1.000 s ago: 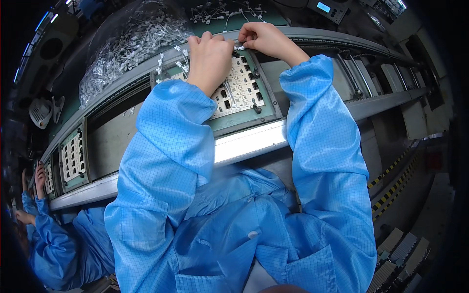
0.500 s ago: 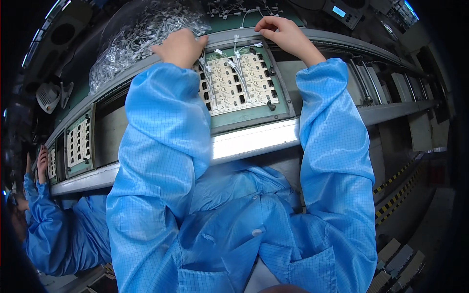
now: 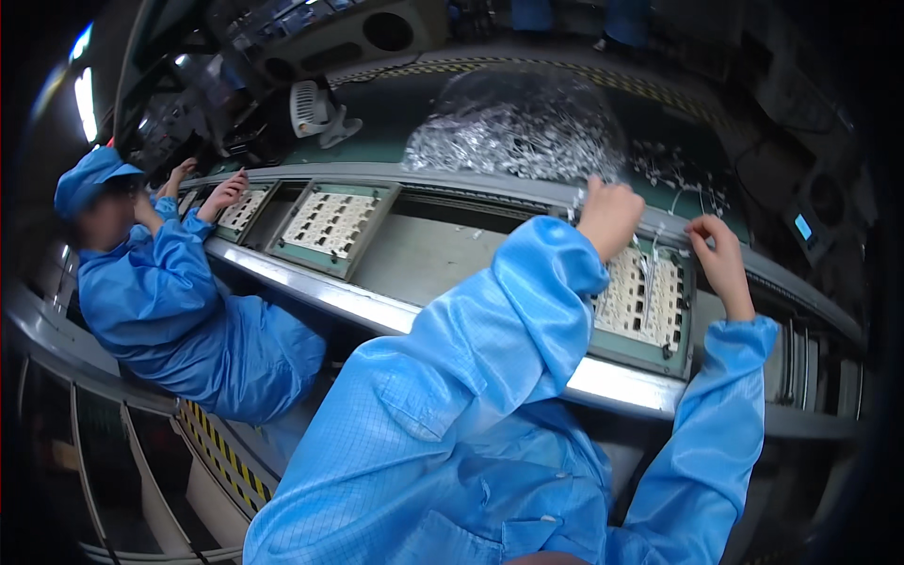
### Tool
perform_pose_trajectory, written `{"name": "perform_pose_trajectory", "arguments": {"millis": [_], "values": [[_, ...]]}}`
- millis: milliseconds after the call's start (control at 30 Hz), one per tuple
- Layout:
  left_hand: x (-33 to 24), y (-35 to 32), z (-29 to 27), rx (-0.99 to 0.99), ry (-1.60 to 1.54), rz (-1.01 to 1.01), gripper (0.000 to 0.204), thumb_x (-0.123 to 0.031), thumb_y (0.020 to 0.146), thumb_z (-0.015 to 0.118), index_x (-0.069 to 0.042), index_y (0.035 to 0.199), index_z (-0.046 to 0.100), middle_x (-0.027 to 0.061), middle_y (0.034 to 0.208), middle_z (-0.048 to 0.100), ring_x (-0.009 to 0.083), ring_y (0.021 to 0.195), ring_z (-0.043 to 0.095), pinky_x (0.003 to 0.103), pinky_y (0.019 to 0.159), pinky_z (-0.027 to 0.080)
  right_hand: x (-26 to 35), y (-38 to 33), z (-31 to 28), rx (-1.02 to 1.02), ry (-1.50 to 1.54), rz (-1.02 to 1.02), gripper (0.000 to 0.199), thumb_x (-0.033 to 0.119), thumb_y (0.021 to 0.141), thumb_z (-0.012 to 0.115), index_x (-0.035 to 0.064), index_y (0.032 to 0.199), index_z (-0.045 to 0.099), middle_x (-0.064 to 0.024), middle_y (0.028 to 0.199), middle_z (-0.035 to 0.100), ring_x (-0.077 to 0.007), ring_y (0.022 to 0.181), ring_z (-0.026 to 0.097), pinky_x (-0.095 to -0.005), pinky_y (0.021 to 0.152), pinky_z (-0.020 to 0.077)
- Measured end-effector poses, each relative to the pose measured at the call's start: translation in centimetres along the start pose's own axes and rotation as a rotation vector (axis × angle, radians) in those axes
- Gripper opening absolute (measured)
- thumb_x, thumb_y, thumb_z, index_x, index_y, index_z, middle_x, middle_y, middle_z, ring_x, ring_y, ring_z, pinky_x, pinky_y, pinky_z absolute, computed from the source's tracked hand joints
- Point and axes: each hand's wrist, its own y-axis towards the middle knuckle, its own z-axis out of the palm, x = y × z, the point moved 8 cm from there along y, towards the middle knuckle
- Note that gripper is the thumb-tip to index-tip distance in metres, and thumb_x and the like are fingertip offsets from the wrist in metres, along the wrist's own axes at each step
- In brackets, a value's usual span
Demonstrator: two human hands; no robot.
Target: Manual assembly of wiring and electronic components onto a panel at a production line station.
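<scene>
My left hand (image 3: 610, 215) is at the far edge of a fixture frame, its fingers curled together; whatever they may hold is hidden. A small white connector (image 3: 575, 203) shows beside it. My right hand (image 3: 721, 256) hovers at the frame's far right corner, thumb and fingers curled in close; I cannot make out anything between them. Below and between both hands lies a panel of cream circuit boards (image 3: 617, 299) with black parts, set in a green frame (image 3: 686, 348). White wire leads (image 3: 650, 282) lie across the panel. My left sleeve covers its left part.
A clear bag (image 3: 513, 127) full of white connectors lies beyond the rail, with loose leads (image 3: 673, 174) to its right. Another framed panel (image 3: 330, 224) sits along the line at left. There a co-worker in blue (image 3: 188, 282) has raised hands. A white fan (image 3: 315, 111) stands behind.
The view has swung left, bringing the co-worker and more of the line into sight. My hands remain by the far edge of the same panel.
</scene>
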Motion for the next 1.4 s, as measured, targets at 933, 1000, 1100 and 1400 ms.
{"name": "perform_pose_trajectory", "arguments": {"millis": [933,1000,1100,1400], "values": [[0.5,-2.4,-2.9,0.052,0.014,0.306,0.009,0.000,0.077,0.065,-0.003,0.080,0.073,0.0143,0.087,0.069,0.0332,0.086,0.068,0.047,0.086,0.046,3.0,1.1,1.6,0.022,-0.044,-0.068,0.021,0.022,0.089,0.072,0.0032,0.096,0.065,-0.0077,0.094,0.067,-0.0241,0.094,0.062,-0.0369,0.083,0.0487],[0.1,-2.7,-3.1,0.042,-0.010,0.291,0.008,0.000,0.076,0.066,-0.004,0.079,0.073,0.0140,0.086,0.069,0.0332,0.087,0.068,0.048,0.086,0.046,2.8,0.4,1.1,0.022,-0.049,-0.086,0.021,0.022,0.089,0.072,0.0031,0.095,0.065,-0.0079,0.094,0.068,-0.0242,0.094,0.062,-0.0370,0.083,0.0488],[-0.4,-3.0,-2.8,0.041,-0.045,0.302,0.012,0.002,0.076,0.064,-0.006,0.077,0.073,0.0115,0.086,0.070,0.0315,0.086,0.068,0.046,0.086,0.045,3.4,0.2,1.5,0.027,-0.050,-0.055,0.021,0.021,0.088,0.073,0.0023,0.094,0.065,-0.0087,0.094,0.068,-0.0256,0.096,0.062,-0.0372,0.084,0.0485],[-0.2,-2.3,-2.9,-0.089,-0.307,0.282,0.020,0.000,0.083,0.057,-0.004,0.091,0.075,0.0174,0.082,0.072,0.0357,0.082,0.070,0.045,0.086,0.046,4.0,1.3,1.0,0.011,-0.047,-0.071,0.018,0.019,0.088,0.072,0.0022,0.093,0.065,-0.0069,0.091,0.067,-0.0240,0.092,0.061,-0.0357,0.084,0.0473]]}}
